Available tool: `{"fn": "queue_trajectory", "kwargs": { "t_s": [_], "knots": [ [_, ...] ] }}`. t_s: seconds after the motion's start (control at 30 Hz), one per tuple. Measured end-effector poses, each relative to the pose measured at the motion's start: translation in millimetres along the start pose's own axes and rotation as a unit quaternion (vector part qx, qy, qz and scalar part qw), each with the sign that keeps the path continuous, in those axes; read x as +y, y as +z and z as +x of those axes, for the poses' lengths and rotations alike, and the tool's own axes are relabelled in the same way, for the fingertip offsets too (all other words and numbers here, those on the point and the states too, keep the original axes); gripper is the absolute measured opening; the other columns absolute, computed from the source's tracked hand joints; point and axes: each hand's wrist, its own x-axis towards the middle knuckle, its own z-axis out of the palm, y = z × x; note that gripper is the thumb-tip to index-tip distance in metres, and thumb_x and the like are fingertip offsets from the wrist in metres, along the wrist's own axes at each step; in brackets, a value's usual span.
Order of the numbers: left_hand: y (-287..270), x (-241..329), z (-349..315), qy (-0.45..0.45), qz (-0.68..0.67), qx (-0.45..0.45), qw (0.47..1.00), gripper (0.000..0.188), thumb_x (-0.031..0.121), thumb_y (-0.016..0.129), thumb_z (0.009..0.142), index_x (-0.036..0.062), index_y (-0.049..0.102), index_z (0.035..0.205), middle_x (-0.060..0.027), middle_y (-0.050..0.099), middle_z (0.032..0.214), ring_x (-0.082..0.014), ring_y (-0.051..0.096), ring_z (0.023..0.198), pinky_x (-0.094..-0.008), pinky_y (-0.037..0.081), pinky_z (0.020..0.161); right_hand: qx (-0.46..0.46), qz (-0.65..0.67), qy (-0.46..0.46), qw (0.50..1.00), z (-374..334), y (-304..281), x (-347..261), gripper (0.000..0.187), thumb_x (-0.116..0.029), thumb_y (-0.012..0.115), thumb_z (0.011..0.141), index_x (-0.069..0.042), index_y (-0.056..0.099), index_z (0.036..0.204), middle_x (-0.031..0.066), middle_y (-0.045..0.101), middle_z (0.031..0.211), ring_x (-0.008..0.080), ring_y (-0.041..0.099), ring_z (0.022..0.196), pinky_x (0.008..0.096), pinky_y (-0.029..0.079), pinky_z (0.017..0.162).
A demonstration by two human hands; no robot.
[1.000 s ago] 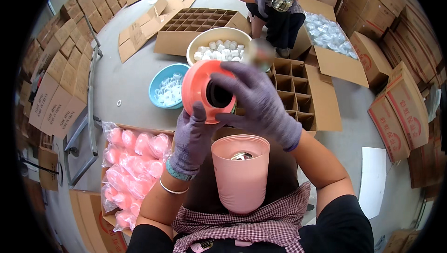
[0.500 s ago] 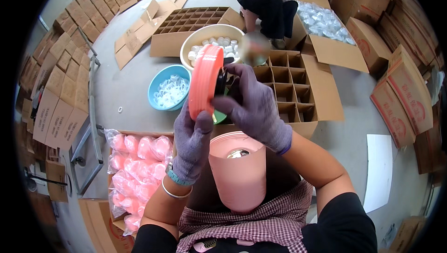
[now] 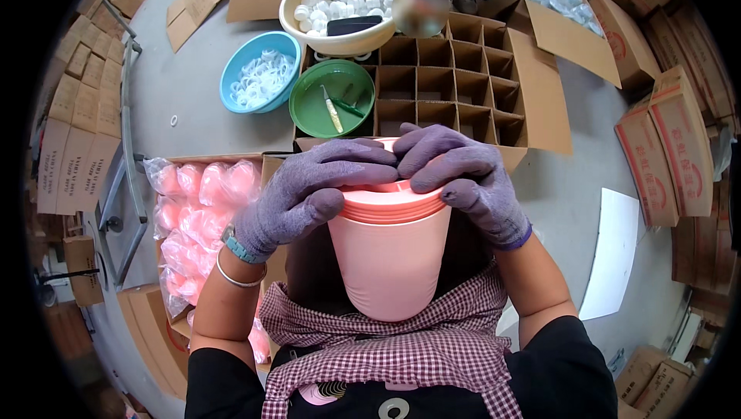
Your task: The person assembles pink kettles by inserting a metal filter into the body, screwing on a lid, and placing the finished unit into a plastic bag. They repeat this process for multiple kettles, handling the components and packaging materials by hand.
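In my lap stands a pale pink plastic container (image 3: 392,268), upright. A coral screw ring (image 3: 392,208) sits on its mouth, with ridges round its side. My left hand (image 3: 301,187), in a grey-purple glove, curls over the ring's left side, fingers across the top. From the right, my gloved right hand (image 3: 471,176) grips the opposite side in the same way. Fingers hide most of the ring's top and the container's inside. Both sets of fingertips nearly meet at the far rim.
Ahead are a green basin (image 3: 309,114) with a small knife-like tool, a blue basin (image 3: 231,95) of white rings and a cream basin (image 3: 289,14) of white caps. A divided carton (image 3: 494,130) stands right of them. Bagged pink parts (image 3: 204,203) fill a box at left.
The coral ring, held upright in the air before, has come down onto the pink container. My right hand has left the dark part on the ring's side and now presses the rim.
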Motion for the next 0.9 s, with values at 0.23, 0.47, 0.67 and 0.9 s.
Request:
{"fn": "queue_trajectory", "kwargs": {
  "t_s": [0.23, 0.47, 0.67, 0.9],
  "knots": [
    [-3, -14, -16, 0.047, -0.045, 0.008, 0.998, 0.056, 0.057, 0.059, 0.094, 0.0067, 0.080, 0.106, -0.0149, 0.073, 0.114, -0.0343, 0.066, 0.115, -0.0548, 0.032, 0.118, 0.010, -0.047, 0.010, 0.999, -7, 19, -10, 0.023, -0.026, 0.071, 0.088, -0.008, 0.081, 0.098, 0.0081, 0.072, 0.103, 0.0258, 0.066, 0.106, 0.0496, 0.033, 0.118],
    [30, 10, -33, 0.069, 0.089, 0.083, 0.990, 0.069, 0.069, 0.053, 0.092, 0.0060, 0.078, 0.105, -0.0152, 0.074, 0.110, -0.0345, 0.068, 0.108, -0.0494, 0.046, 0.102, 0.068, 0.073, 0.061, 0.993, -27, 32, 4, 0.027, -0.024, 0.061, 0.090, -0.003, 0.077, 0.093, 0.0157, 0.070, 0.111, 0.0350, 0.062, 0.119, 0.0475, 0.038, 0.115],
    [79, 75, -25, -0.020, 0.427, 0.062, 0.902, 0.091, 0.078, 0.041, 0.091, 0.0005, 0.059, 0.135, -0.0183, 0.063, 0.126, -0.0364, 0.062, 0.115, -0.0468, 0.042, 0.100, 0.113, 0.177, 0.120, 0.970, -18, 37, 41, 0.029, -0.022, 0.044, 0.098, -0.002, 0.062, 0.087, 0.0275, 0.063, 0.129, 0.0379, 0.055, 0.130, 0.0465, 0.038, 0.116],
    [-28, -134, -96, -0.158, 0.524, 0.016, 0.837, 0.043, 0.024, 0.038, 0.106, 0.0020, 0.063, 0.133, -0.0184, 0.066, 0.133, -0.0422, 0.059, 0.122, -0.0466, 0.042, 0.109, 0.125, -0.161, 0.199, 0.959, -69, 50, 59, 0.044, -0.032, 0.040, 0.110, -0.006, 0.055, 0.142, 0.0147, 0.052, 0.149, 0.0264, 0.052, 0.136, 0.0370, 0.039, 0.115]
  ]
}}
